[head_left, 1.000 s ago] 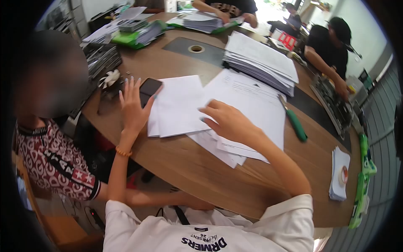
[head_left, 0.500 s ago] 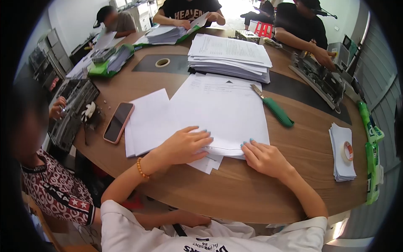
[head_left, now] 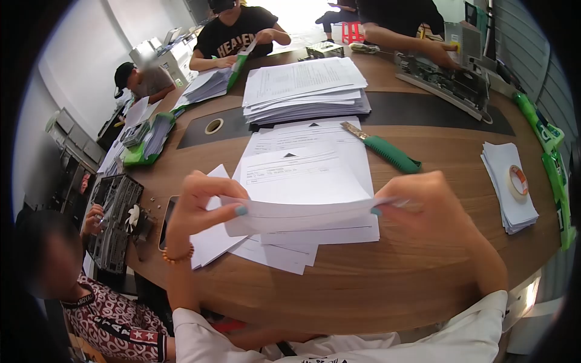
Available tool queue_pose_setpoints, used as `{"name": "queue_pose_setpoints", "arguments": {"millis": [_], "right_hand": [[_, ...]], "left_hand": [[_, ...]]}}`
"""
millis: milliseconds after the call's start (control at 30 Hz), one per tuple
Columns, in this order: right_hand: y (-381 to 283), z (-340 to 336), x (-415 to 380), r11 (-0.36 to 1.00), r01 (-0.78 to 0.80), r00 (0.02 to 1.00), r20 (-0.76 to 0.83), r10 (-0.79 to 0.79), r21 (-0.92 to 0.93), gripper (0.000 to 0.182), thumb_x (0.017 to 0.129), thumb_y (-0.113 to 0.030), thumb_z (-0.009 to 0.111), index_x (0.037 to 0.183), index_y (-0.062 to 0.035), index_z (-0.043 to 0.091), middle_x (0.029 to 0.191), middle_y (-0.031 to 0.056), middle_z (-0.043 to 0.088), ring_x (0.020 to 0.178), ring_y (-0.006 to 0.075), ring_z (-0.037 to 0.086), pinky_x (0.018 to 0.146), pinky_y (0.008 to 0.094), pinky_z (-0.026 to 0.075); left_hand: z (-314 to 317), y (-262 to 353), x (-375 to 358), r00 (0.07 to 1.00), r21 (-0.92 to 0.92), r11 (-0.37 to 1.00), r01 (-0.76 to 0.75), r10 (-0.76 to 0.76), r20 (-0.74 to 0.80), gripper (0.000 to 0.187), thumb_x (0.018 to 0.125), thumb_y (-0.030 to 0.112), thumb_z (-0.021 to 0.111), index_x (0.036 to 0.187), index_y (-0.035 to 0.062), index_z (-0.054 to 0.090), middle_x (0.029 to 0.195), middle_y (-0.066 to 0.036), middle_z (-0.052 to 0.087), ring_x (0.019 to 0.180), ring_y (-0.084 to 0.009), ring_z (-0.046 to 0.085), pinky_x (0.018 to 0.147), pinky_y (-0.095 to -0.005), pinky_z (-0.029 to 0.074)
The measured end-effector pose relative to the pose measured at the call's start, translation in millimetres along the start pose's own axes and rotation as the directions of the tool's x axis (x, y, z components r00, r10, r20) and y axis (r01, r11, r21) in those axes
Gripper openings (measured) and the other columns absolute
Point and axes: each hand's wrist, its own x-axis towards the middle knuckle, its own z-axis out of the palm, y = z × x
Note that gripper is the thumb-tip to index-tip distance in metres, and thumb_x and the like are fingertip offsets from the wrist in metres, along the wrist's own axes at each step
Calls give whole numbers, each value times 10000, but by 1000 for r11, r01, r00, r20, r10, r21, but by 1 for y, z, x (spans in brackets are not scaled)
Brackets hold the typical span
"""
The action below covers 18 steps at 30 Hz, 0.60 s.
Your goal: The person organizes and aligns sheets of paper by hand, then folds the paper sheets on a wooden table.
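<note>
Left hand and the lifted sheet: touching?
Touching. The head view shows the left hand pinching one end of the lifted sheet, thumb over the paper.

a brown wood-grain table (head_left: 339, 296) fills the middle of the frame, with a dark inset strip (head_left: 387, 109) across its upper part. loose printed sheets (head_left: 357, 181) overlap at the centre, below 1 thick paper stack (head_left: 302, 85). 1 green-handled blade tool (head_left: 392, 155) lies right of centre, 1 bundle of white papers (head_left: 501, 181) at the right, 1 opened metal device (head_left: 445, 81) at upper right, 1 tape ring (head_left: 207, 128) on the strip at upper left, and 1 partly hidden phone (head_left: 169, 212) at the left.
</note>
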Motion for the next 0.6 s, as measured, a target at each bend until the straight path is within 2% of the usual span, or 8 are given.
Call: {"name": "queue_pose_setpoints", "arguments": {"millis": [133, 233, 300, 367, 400, 533, 567, 600], "right_hand": [[-24, -34, 1, 995, -86, 996, -24, 87, 47, 112, 713, -13, 666, 819, -35, 635, 724, 81, 640, 620, 187, 628, 572, 245, 485], [-43, -44, -1, 999, 48, 995, 91, -46, -18, 127, 697, -10, 663, 819, -44, 647, 717, 72, 637, 611, 185, 627, 549, 258, 492], [-58, -39, -5, 957, 261, 965, 26, -260, -128, 122, 680, -32, 652, 799, -56, 651, 706, 67, 629, 617, 173, 628, 529, 273, 504], [-72, -30, -9, 829, 398, 896, -30, -444, -393, 112, 664, -60, 632, 776, -61, 644, 689, 70, 619, 602, 172, 625, 523, 286, 515], [-84, -29, -10, 781, 410, 884, -4, -467, -471, 103, 663, -70, 628, 765, -60, 639, 684, 75, 615, 589, 172, 621, 525, 285, 518], [-125, -23, -18, 577, 316, 913, 76, -401, -753, 81, 721, -174, 635, 731, -180, 555, 710, -19, 567, 640, 121, 583, 627, 307, 503], [-132, -28, -15, 576, 323, 910, 80, -406, -751, 81, 721, -174, 635, 731, -180, 555, 710, -19, 567, 640, 121, 583, 627, 307, 503], [-139, -36, -13, 593, 408, 908, 238, -346, -694, 132, 722, -176, 636, 823, -118, 574, 862, 51, 558, 867, 179, 540, 772, 373, 456]], "left_hand": [[-8, 43, 17, 999, 164, 986, -12, 18, -37, 43, 707, -6, 654, 692, -30, 622, 676, -78, 643, 558, -122, 593, 578, -223, 459], [-12, 71, 13, 938, 344, 873, -346, 312, 151, 50, 671, -12, 671, 688, 27, 645, 645, -44, 644, 565, -120, 612, 593, -303, 484], [-13, 81, -2, 891, 505, 740, -444, 426, 159, 57, 722, 51, 678, 715, 105, 666, 674, -6, 659, 615, -100, 635, 642, -300, 477], [-2, 96, -22, 872, 732, 575, -365, 486, 53, 28, 765, 145, 666, 769, 172, 673, 735, 39, 672, 688, -89, 650, 703, -303, 458], [-2, 116, -34, 933, 811, 518, -273, 346, 94, 51, 781, 195, 643, 824, 209, 667, 798, 64, 675, 750, -81, 650, 744, -306, 441], [-16, 105, -45, 834, 816, 441, -373, 545, 87, 37, 776, 244, 633, 749, 219, 633, 765, 88, 640, 732, -82, 626, 820, -376, 346], [-38, 100, -9, 407, 533, 102, -840, 769, 494, 162, 787, 235, 612, 852, 87, 620, 800, -32, 638, 740, -182, 628, 773, -363, 416], [-43, 102, -7, 109, 304, -100, -947, 791, 602, 237, 792, 231, 602, 903, 22, 614, 817, -93, 637, 744, -233, 629, 749, -357, 451]]}}
